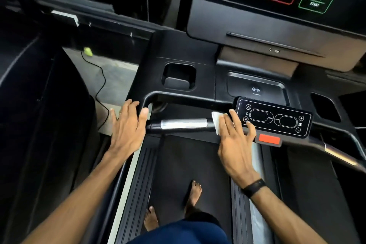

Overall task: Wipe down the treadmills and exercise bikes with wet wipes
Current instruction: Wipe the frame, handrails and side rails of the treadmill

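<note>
- Right hand (235, 140): fingers flat, pressing white wet wipe (216, 122) onto handlebar (184, 124).
- Left hand (127, 125): open, fingers spread, resting at the handlebar's left corner.
- Control pad (274, 119): just beyond right fingertips.

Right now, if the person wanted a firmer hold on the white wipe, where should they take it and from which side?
Probably the wipe's free left edge, approached from the left. That part sticks out uncovered over the horizontal bar, while the rest lies flat under the right hand's straight fingers, beside the small control panel. Thumb and forefinger could pinch it there.
</note>
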`<state>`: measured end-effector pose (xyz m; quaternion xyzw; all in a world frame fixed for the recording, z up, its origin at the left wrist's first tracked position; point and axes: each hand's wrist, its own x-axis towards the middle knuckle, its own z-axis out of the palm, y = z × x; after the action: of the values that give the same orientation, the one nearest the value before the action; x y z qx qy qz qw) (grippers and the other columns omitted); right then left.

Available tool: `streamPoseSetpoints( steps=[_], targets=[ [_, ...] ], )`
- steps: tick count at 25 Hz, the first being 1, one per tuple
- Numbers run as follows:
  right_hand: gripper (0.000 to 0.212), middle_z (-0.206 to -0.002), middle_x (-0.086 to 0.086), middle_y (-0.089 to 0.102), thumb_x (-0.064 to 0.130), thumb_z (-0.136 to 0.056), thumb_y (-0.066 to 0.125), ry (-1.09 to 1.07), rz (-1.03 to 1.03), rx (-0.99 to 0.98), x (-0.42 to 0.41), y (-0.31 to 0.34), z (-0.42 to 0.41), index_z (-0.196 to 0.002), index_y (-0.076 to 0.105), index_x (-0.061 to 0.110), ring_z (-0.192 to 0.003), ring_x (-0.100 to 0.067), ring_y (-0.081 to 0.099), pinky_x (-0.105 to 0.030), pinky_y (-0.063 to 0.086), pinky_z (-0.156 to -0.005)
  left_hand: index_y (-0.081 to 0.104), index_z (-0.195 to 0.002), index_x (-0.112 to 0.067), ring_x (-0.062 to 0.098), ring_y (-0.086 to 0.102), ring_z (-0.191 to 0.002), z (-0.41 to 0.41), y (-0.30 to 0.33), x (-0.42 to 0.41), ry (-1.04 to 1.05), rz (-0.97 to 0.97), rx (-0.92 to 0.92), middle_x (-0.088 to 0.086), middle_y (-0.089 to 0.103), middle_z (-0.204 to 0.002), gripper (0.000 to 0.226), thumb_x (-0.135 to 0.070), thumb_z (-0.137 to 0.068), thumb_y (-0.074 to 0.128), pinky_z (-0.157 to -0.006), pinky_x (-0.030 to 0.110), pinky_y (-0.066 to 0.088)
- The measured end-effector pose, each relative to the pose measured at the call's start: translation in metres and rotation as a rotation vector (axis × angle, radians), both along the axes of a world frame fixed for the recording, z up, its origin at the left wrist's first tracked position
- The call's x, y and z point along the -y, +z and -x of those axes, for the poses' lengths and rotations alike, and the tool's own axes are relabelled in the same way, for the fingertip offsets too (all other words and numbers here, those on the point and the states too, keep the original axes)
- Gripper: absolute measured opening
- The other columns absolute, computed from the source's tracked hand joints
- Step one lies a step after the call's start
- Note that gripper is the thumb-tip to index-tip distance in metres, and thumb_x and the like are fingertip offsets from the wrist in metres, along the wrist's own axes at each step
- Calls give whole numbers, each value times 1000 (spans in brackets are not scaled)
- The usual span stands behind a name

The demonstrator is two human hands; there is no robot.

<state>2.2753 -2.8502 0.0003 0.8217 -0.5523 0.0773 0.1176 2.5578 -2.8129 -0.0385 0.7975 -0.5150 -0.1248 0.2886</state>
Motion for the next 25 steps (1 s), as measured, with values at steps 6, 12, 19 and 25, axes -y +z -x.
streamPoseSetpoints(
  steps=[6, 12, 19, 25],
  targets=[
    [58, -104, -10, 58, 28, -62, 65, 196, -208, -52, -17, -1, -122, -114, 60, 4, -112, -34, 53, -60, 9, -116, 50, -137, -7, 23, 36, -142, 0, 0, 1, 9, 31, 2, 10, 46, -148, 78, -59, -95, 10, -122, 55, 3],
    [67, -106, -8, 57, 32, -60, 76, 284, -217, -145, -15, 4, -130, -118, 56, 6, -109, -32, 52, -61, -4, -118, 51, -137, -8, 22, 36, -143, -1, 0, 0, 22, 45, -6, 10, 47, -147, 78, -58, -95, 8, -122, 57, 1],
    [52, -100, -6, 63, 43, -72, 61, -48, -370, -389, 33, 40, -36, -109, 55, 7, -112, -30, 56, -76, -12, -109, 52, -135, -7, 24, 39, -140, 1, -1, 1, 23, 38, 30, 10, 48, -144, 78, -58, -96, 7, -120, 58, -2],
    [70, -113, -8, 53, 50, -77, 65, 251, -328, -294, -18, 7, -165, -124, 48, 2, -116, -32, 47, -69, -19, -111, 53, -134, -8, 23, 39, -141, 1, 2, 1, 33, 33, 5, 9, 49, -146, 80, -58, -93, 6, -120, 57, -1]
  ],
)
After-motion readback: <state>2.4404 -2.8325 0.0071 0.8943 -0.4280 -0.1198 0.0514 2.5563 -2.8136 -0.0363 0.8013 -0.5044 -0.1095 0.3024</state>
